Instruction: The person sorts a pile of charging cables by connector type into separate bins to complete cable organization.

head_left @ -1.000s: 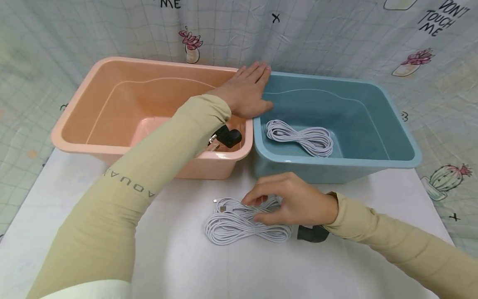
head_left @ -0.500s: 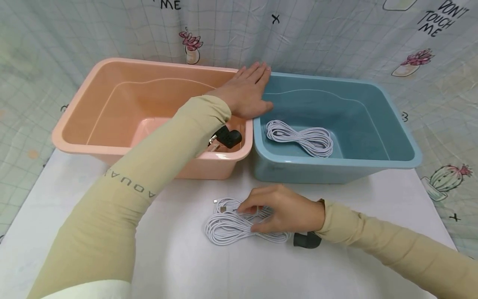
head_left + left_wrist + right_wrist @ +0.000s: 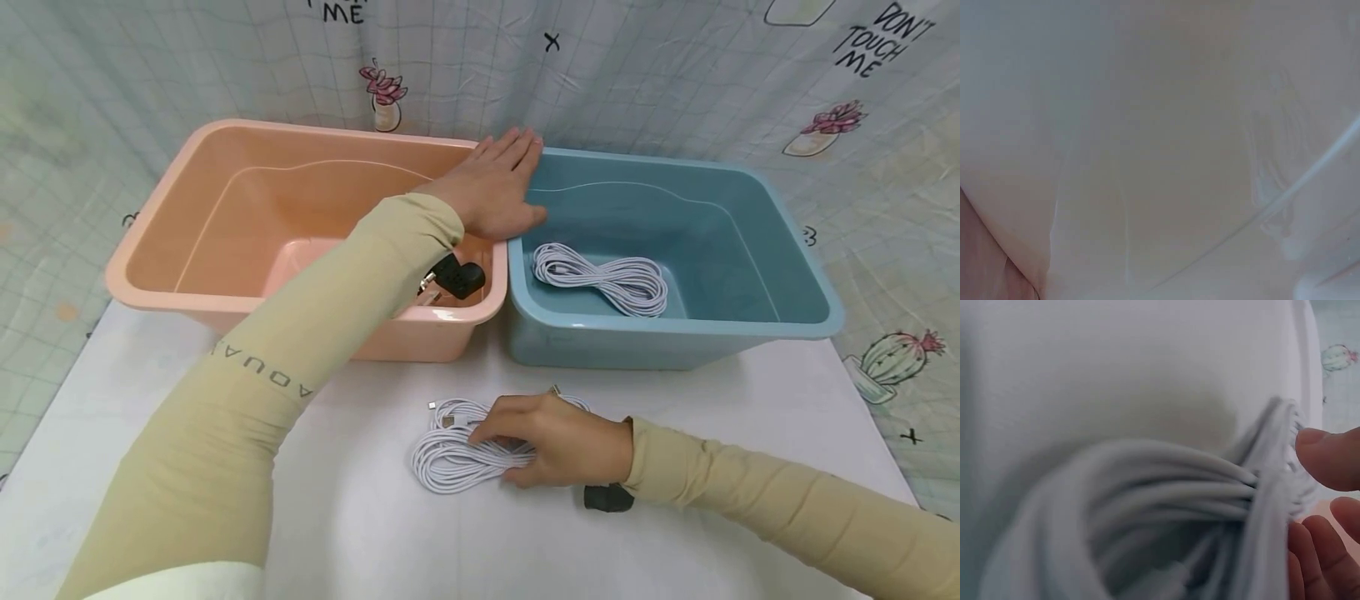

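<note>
My left hand lies with straight fingers across the meeting rims of the pink bin and the blue bin. The left wrist view is mostly a blurred pale surface. On the white table, my right hand grips a white coiled cable, thumb on the near side and fingers on the far side. The right wrist view shows the thumb against the cable's strands. More white cable lies just behind, with plug ends showing.
Inside the blue bin rests another white coiled cable. A black rounded thing and small metal plug ends show in the pink bin's near right corner, partly behind my left sleeve. A patterned curtain hangs behind both bins.
My right hand has moved left and toward me, down onto the front cable, and its fingers have closed round it. A gold plug end now shows behind it. The left hand stays put.
</note>
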Demonstrator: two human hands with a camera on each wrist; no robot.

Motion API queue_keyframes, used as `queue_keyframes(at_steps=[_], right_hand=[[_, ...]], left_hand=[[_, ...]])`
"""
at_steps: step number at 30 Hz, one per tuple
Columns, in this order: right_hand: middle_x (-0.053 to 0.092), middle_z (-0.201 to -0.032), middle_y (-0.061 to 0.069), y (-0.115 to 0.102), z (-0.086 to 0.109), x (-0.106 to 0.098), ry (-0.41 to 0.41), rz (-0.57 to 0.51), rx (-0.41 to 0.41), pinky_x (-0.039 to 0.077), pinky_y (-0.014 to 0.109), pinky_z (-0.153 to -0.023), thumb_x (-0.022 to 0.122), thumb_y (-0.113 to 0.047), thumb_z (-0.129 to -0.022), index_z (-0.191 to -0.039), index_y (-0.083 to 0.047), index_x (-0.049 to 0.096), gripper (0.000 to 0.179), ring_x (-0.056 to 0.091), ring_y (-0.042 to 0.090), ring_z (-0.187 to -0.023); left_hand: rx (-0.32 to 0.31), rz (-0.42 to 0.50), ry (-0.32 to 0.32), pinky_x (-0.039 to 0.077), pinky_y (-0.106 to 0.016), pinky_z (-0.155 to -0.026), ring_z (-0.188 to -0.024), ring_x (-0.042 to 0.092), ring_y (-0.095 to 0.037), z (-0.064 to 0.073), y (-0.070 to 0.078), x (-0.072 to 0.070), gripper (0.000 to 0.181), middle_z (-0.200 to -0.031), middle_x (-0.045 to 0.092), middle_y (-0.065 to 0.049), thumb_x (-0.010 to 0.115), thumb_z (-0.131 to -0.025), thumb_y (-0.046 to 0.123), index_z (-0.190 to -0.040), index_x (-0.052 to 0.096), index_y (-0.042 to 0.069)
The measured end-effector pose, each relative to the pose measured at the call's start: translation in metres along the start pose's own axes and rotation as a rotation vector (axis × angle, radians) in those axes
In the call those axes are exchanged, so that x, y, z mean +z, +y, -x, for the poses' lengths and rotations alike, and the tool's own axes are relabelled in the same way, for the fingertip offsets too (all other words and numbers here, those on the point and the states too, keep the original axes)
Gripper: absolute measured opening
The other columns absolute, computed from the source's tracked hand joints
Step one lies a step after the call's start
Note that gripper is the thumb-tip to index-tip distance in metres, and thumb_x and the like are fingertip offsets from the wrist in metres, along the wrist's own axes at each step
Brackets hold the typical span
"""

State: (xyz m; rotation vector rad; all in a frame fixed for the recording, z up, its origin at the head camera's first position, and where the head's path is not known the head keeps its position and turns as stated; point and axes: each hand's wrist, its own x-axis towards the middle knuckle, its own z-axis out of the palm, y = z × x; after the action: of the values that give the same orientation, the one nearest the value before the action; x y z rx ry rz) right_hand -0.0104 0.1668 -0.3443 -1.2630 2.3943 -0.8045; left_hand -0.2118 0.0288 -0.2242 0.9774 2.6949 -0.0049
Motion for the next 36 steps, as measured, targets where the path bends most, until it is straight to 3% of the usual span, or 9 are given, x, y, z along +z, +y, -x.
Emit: queue_keyframes(at_steps=[9,20,26,36], right_hand=[[0.059,-0.123,-0.004,0.001,0.002,0.012,0.069,0.093,-0.03,0.052,0.013,-0.085,0.083,-0.018,-0.075,-0.13,-0.018,0.057,0.062,0.058,0.006,-0.095],[0.063,-0.113,-0.005,-0.006,0.01,0.026,0.159,0.15,0.12,0.055,0.016,-0.083,0.082,-0.019,-0.075,-0.128,-0.016,0.061,0.057,0.059,0.003,-0.094],[0.064,-0.113,-0.004,-0.009,0.013,0.031,0.206,0.195,0.106,0.056,0.017,-0.085,0.081,-0.015,-0.076,-0.124,-0.015,0.065,0.051,0.063,0.004,-0.099],[0.065,-0.112,-0.005,-0.011,0.013,0.028,0.139,0.226,0.125,0.056,0.017,-0.086,0.078,-0.014,-0.078,-0.123,-0.017,0.067,0.046,0.062,0.004,-0.1]], left_hand=[[0.003,0.0,0.002,-0.009,-0.044,-0.128,-0.153,-0.02,-0.025,-0.001,0.001,-0.001,0.085,-0.163,-0.022,-0.007,0.027,-0.098,0.054,-0.154,-0.019,0.009],[0.001,0.001,-0.005,-0.01,-0.044,-0.128,-0.153,-0.021,-0.024,-0.001,0.002,-0.003,0.085,-0.163,-0.024,-0.006,0.027,-0.099,0.055,-0.154,-0.019,0.01],[-0.004,-0.002,-0.005,-0.01,-0.044,-0.128,-0.153,-0.021,-0.025,-0.002,0.001,-0.002,0.085,-0.163,-0.023,-0.006,0.027,-0.099,0.056,-0.153,-0.02,0.01],[-0.012,0.005,-0.011,-0.01,-0.043,-0.128,-0.153,-0.021,-0.023,-0.001,0.0,-0.001,0.084,-0.163,-0.023,-0.004,0.026,-0.099,0.056,-0.154,-0.019,0.011]])
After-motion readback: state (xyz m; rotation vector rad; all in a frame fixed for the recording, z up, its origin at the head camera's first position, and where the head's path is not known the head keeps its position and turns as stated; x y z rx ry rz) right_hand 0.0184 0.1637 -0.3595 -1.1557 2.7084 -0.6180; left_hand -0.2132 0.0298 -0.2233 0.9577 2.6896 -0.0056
